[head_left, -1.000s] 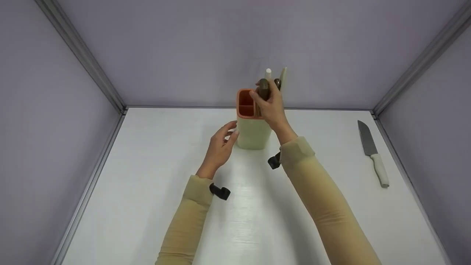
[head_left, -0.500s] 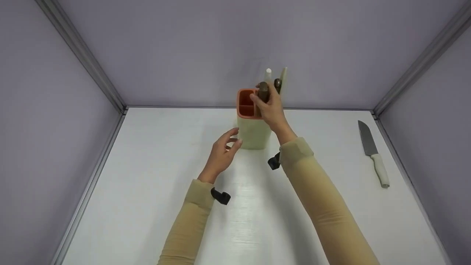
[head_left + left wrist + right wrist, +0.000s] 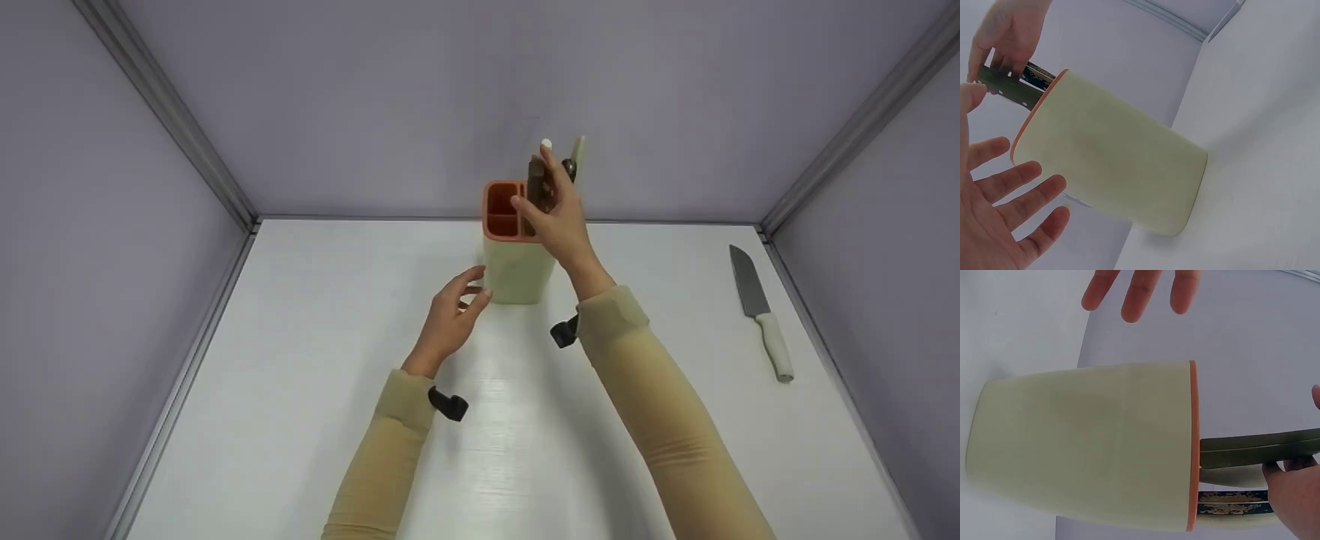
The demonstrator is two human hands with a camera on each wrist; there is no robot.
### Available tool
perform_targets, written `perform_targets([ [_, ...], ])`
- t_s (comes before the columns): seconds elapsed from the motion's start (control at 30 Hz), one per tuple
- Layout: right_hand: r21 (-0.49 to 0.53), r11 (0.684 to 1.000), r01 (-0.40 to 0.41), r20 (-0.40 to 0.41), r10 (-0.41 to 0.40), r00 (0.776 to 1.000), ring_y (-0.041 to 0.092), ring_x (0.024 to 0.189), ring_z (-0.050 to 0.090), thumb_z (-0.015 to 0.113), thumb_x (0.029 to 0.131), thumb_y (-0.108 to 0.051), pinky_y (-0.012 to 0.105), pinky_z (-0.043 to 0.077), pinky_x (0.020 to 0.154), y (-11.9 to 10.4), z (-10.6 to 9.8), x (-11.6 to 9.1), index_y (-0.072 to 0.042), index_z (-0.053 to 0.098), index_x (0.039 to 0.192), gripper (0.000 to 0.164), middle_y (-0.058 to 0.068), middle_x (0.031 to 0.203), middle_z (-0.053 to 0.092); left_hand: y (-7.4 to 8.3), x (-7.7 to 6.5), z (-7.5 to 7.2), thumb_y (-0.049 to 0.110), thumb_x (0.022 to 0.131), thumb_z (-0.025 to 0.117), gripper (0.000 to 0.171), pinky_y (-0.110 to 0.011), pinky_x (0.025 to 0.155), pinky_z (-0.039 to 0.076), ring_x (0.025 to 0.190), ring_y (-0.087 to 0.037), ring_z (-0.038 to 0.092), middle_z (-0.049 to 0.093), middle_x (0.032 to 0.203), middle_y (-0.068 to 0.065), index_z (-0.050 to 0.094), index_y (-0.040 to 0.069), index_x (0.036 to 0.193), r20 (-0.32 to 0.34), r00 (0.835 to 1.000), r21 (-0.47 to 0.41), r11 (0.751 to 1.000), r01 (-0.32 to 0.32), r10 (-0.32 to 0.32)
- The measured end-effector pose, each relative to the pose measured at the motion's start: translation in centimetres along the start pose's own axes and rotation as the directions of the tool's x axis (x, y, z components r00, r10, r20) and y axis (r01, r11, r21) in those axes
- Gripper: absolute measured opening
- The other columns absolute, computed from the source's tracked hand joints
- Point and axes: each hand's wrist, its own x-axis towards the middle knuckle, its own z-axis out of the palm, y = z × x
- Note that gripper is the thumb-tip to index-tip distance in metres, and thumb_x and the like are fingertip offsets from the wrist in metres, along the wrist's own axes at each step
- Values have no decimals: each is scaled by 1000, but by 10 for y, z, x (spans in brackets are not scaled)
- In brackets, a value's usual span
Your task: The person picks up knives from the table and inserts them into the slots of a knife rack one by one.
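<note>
A pale green knife block with an orange divided top stands upright at the back of the table. Set into it is a knife with a dark green handle, whose blade is out of sight. Around that handle my right hand has its thumb and fingers spread; in the right wrist view a finger touches the handle while the thumb tip is apart from it. My left hand, fingers loosely spread, hovers close to the block's left side. Whether it touches the block I cannot tell.
Other handles rise from the block behind my right hand: a white one, a dark one and a pale green one. A kitchen knife with a whitish handle lies at the table's right. Grey walls enclose the table.
My right fingers have loosened and spread from the dark green handle, the index finger rising. My left hand has slid slightly down the block's side. The block has stayed put.
</note>
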Motion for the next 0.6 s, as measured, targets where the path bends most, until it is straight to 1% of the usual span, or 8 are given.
perform_targets([
  [0.07,21,998,56,-3,-56,998,37,140,32,65,92,4,49,29,112,-11,0,-3,5,22,152,74,24,153,28,-1,-1,0,35,103,52,53,-39,85,49,116,-20,58,53,138,-10,46,4,145,-6,1000,5,1000,0,0],
  [0.13,34,993,110,-10,-110,994,40,141,28,63,91,8,51,26,112,-20,0,-8,10,24,150,70,28,153,26,-2,-2,-1,36,103,52,53,-39,85,49,115,-19,57,54,138,-9,46,5,145,-10,1000,8,1000,4,-4],
  [0.2,35,989,143,-20,-142,990,39,142,27,63,91,10,50,26,112,-21,0,-13,11,26,148,68,30,152,26,-3,-4,-1,37,103,52,53,-41,86,48,116,-20,57,54,138,-10,46,5,144,-12,1000,9,1000,10,-10],
  [0.33,-48,977,210,-26,-211,977,43,137,34,65,90,10,52,33,109,-21,-2,-29,14,30,144,65,33,147,32,-6,-8,-2,37,102,54,52,-44,89,46,117,-22,56,54,138,-9,48,7,144,-23,999,15,1000,24,-24],
  [0.43,-108,963,248,-26,-252,967,46,131,38,66,88,10,56,37,104,-16,-4,-42,14,34,142,64,33,143,36,-8,-12,-3,34,102,56,49,-48,91,46,118,-23,55,54,137,-7,49,9,143,-35,999,18,999,37,-36],
  [0.5,-136,961,241,-31,-247,969,45,129,40,67,88,10,57,38,102,-10,-6,-51,14,35,142,63,32,143,38,-10,-14,-3,31,101,57,48,-50,92,45,119,-24,54,54,138,-8,49,10,143,-41,998,20,999,43,-43],
  [0.6,-154,966,209,-44,-218,975,41,130,39,67,87,11,59,38,101,0,-12,-64,13,37,142,63,29,143,40,-12,-18,-3,29,101,58,47,-49,93,45,120,-24,54,54,139,-8,49,10,143,-50,997,35,998,53,-51],
])
